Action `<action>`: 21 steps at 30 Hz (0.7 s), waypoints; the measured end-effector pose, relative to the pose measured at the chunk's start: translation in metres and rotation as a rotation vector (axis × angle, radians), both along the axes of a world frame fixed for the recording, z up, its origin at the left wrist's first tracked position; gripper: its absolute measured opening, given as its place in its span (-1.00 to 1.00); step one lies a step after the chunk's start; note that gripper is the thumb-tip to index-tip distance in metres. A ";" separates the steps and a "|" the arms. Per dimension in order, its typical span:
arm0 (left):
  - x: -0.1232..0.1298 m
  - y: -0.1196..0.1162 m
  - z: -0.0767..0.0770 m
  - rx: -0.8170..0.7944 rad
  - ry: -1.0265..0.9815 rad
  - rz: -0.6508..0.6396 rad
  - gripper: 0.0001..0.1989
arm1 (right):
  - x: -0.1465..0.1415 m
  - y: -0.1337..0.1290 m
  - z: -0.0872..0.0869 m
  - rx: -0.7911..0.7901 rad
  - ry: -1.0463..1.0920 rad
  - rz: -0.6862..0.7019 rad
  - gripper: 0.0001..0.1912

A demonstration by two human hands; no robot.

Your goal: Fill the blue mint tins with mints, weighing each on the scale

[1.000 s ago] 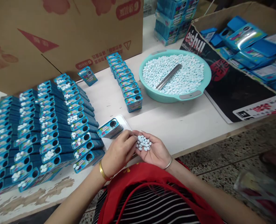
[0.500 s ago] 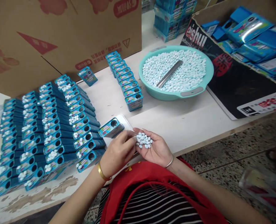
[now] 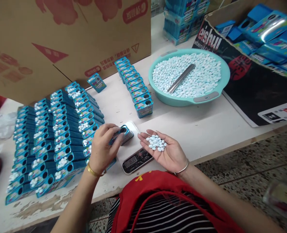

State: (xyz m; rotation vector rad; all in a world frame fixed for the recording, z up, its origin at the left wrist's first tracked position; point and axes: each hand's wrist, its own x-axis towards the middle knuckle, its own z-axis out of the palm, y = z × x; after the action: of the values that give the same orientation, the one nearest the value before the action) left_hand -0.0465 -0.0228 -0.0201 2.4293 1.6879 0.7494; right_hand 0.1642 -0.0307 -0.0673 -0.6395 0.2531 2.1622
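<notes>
Left hand [image 3: 104, 146]: thumb and fingers curved over one blue tin [image 3: 128, 137], with a dark round hole in its top, on a scale [image 3: 138, 160]. The fingertips are bunched near the hole; whether they pinch a candy or only touch the rim, I cannot tell. Right hand [image 3: 169, 154]: palm up, fingers spread, a small heap of pale blue candies [image 3: 156, 142] lying loose in the palm, just beside the tin.

To work well here, the right palm is best kept level and slightly cupped, since the candies could roll off its open edge. The left fingers should stay light: pressing on the tin would likely upset the reading or tip it. Single candies would go in most cleanly from right above the hole.

Beyond the right palm sits a bowl [image 3: 182, 102] of candies with a metal scoop [image 3: 181, 79] across them. Left of the left hand stand packed rows of tins [image 3: 65, 142], many with candies on top.

The left hand hides part of the tin and some of the nearest row. The scale's display is lit too faintly to read surely. How full the tin is cannot be seen, and the box [image 3: 247, 111] at far right is cut off.
</notes>
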 end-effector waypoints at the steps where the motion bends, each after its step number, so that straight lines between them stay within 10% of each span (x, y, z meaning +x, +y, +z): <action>1: -0.005 -0.001 -0.001 -0.022 0.040 0.021 -0.75 | 0.004 0.000 -0.002 -0.015 -0.024 -0.023 -0.72; 6: -0.002 0.005 0.000 -0.165 0.296 -0.048 -0.63 | 0.020 0.000 -0.014 -0.046 -0.089 -0.111 -0.74; 15: 0.079 0.076 -0.023 -0.040 0.323 -0.156 -0.70 | 0.035 0.000 -0.020 -0.032 -0.106 -0.183 -0.77; 21: 0.057 0.111 -0.034 0.013 0.297 -0.169 -0.54 | 0.042 0.003 -0.019 -0.177 -0.169 -0.202 -0.75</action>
State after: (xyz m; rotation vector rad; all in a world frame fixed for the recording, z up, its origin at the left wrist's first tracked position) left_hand 0.0100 0.0884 -0.0540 2.7619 1.5373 0.3950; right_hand 0.2059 -0.0279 -0.0862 -0.8548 0.4035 1.8940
